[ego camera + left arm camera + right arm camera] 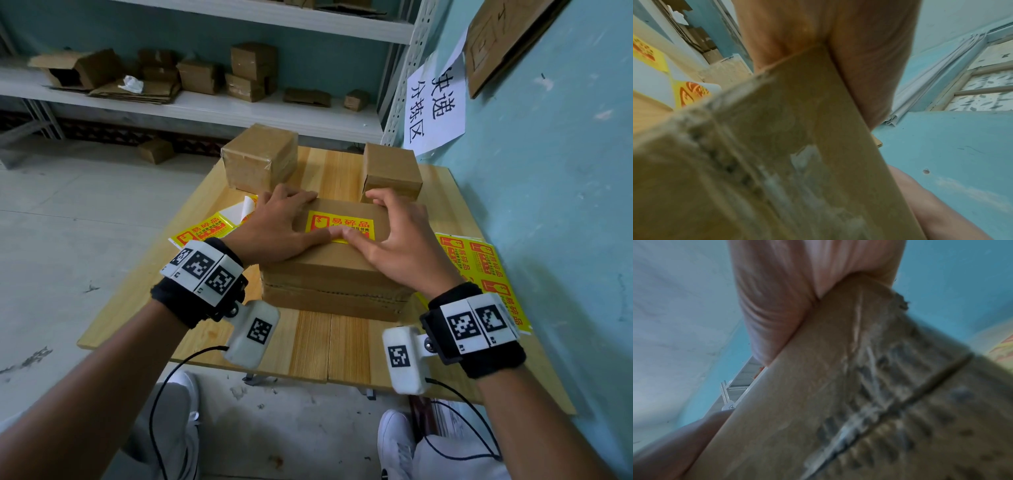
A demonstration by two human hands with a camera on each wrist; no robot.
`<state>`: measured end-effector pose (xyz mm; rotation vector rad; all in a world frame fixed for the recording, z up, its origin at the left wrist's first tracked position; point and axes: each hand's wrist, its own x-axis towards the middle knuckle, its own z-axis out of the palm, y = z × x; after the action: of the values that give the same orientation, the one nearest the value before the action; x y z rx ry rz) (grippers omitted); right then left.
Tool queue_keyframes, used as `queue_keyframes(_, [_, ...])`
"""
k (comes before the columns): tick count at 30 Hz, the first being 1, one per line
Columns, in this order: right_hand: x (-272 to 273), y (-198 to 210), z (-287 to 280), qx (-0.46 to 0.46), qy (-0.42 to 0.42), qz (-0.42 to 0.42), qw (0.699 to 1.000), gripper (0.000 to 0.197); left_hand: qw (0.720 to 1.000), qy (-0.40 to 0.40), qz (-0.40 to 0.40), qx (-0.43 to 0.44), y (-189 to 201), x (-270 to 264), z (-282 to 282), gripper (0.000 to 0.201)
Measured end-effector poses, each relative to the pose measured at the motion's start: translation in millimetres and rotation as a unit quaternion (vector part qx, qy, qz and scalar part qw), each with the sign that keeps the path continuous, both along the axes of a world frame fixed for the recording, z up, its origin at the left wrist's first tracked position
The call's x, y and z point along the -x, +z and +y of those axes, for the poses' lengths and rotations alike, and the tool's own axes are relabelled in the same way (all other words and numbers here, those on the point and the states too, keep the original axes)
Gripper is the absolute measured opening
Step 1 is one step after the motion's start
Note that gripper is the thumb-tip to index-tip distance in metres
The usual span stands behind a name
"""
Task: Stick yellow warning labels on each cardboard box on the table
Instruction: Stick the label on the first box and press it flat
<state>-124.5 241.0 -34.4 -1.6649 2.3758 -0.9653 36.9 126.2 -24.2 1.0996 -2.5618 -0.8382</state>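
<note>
You are pressing a yellow warning label [339, 226] onto the top of the nearest cardboard box [337, 270], which is sitting at the middle of the wooden table [311, 346]. Your left hand [279, 228] is lying flat across the box's left top, fingers spread and straight, thumb reaching onto the label's lower edge. Your right hand [399, 236] is arching over the right top, fingers loosely bent and gripping nothing, thumb meeting the left thumb on the label.

Two more boxes are standing behind: a taped cube-shaped box [259, 158] at the far left and a smaller plain box [391, 171] at the far right, both showing bare tops. Loose label sheets [479, 263] are lying right of the near box, and a partly peeled sheet [209, 228] is lying left of it. Both wrist views are showing only blurred cardboard and palm.
</note>
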Motion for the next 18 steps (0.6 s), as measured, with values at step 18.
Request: queue_keyframes(18, [7.9,1.7,4.6,-0.009,0.053,-0.054,0.997,0.068,0.999,-0.017,0.017,-0.024,3.2,-4.4,1.1,0.072])
